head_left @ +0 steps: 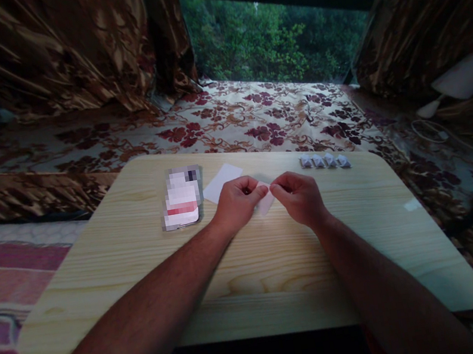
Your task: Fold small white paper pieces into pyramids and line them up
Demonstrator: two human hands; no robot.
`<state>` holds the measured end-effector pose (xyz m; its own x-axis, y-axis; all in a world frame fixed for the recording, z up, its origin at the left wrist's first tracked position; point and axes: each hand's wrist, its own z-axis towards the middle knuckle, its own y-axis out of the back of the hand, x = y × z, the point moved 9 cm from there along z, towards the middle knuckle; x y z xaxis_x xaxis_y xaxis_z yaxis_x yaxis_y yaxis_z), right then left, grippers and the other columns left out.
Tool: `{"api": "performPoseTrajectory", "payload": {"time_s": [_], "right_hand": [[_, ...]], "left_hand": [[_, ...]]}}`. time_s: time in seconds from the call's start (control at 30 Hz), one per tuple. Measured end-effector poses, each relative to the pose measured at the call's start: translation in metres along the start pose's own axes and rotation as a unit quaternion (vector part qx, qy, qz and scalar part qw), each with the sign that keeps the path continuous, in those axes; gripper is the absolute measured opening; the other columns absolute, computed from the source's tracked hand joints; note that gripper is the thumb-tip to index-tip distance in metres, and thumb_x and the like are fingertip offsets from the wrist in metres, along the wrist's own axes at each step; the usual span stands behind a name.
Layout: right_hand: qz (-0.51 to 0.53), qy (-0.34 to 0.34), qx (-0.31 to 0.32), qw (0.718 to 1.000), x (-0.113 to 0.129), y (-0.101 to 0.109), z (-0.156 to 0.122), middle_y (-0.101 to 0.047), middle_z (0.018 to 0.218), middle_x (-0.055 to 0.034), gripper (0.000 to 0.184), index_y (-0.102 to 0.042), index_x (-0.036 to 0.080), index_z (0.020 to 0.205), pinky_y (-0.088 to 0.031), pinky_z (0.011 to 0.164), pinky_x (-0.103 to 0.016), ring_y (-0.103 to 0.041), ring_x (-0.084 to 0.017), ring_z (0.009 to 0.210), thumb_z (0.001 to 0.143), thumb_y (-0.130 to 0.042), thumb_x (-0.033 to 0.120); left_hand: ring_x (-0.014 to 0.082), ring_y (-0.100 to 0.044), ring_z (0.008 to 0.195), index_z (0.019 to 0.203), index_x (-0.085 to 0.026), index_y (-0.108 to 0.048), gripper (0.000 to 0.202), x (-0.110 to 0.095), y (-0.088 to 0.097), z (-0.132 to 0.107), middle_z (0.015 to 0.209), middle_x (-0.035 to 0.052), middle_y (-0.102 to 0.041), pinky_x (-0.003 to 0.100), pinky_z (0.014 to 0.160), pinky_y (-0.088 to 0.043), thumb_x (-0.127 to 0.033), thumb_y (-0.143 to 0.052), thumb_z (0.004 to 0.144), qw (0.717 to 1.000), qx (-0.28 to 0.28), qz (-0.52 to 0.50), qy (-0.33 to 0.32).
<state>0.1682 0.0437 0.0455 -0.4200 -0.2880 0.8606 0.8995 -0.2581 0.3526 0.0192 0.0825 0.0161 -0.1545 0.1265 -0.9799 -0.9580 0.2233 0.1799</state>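
Observation:
Both hands meet over the middle of a light wooden table (254,283), pinching a small folded piece of white paper (266,201). My left hand (237,202) grips its left side between thumb and fingers. On the other side my right hand (297,194) pinches the upper right edge. The paper's lower part points down toward the tabletop; its exact folds are too small to make out. Just left of my left hand lies white paper (224,180), flat on the table. Several small folded paper shapes (323,161) stand in a row beyond my right hand.
A phone-like object (180,198), partly blurred out, lies left of the paper. Behind the table runs a ledge with flowered cloth (262,112), below a window between brown curtains. A whitish patch (412,205) marks the table's right side. A white lamp-like object (467,77) is at far right.

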Motion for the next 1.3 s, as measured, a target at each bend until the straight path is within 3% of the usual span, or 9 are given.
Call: {"api": "performPoseTrajectory", "payload": {"time_s": [0.3, 0.5, 0.87, 1.3], "right_hand": [[0.001, -0.014, -0.011, 1.0, -0.002, 0.003, 0.001, -0.056, 0.054, 0.0028, 0.014, -0.066, 0.016, 0.067, -0.034, 0.048, -0.023, -0.045, -0.009, 0.05, 0.078, -0.063, 0.025], [0.004, -0.011, -0.02, 1.0, -0.001, 0.005, 0.002, -0.056, 0.055, 0.0027, 0.014, -0.066, 0.016, 0.066, -0.034, 0.049, -0.023, -0.045, -0.009, 0.051, 0.077, -0.063, 0.024], [0.025, -0.03, -0.008, 0.999, -0.006, 0.003, 0.002, -0.055, 0.055, 0.003, 0.016, -0.066, 0.016, 0.068, -0.033, 0.047, -0.023, -0.044, -0.009, 0.05, 0.077, -0.065, 0.029], [0.039, -0.043, 0.017, 0.998, -0.011, -0.002, 0.003, -0.051, 0.053, 0.004, 0.016, -0.063, 0.016, 0.065, -0.029, 0.046, -0.023, -0.041, -0.008, 0.049, 0.076, -0.065, 0.027]], "left_hand": [[0.0104, -0.047, 0.058, 0.069, -0.015, -0.063, 0.028, -0.005, -0.007, -0.001, 0.062, -0.0012, -0.057, 0.024, 0.053, -0.032, -0.04, -0.067, 0.078, 0.997, 0.039, 0.055, -0.042], [0.0115, -0.051, 0.061, 0.075, -0.014, -0.066, 0.025, 0.0, -0.008, 0.0, 0.068, -0.0004, -0.062, 0.024, 0.055, -0.036, -0.038, -0.073, 0.071, 0.998, 0.04, 0.047, -0.031], [0.0099, -0.047, 0.057, 0.069, -0.015, -0.063, 0.027, -0.002, -0.005, 0.0, 0.063, -0.0013, -0.059, 0.024, 0.054, -0.034, -0.04, -0.071, 0.074, 1.0, 0.03, -0.002, -0.003], [0.0085, -0.045, 0.053, 0.067, -0.014, -0.063, 0.026, 0.01, -0.003, 0.001, 0.06, -0.0019, -0.058, 0.023, 0.051, -0.032, -0.037, -0.076, 0.069, 0.997, 0.016, -0.063, 0.047]]}}
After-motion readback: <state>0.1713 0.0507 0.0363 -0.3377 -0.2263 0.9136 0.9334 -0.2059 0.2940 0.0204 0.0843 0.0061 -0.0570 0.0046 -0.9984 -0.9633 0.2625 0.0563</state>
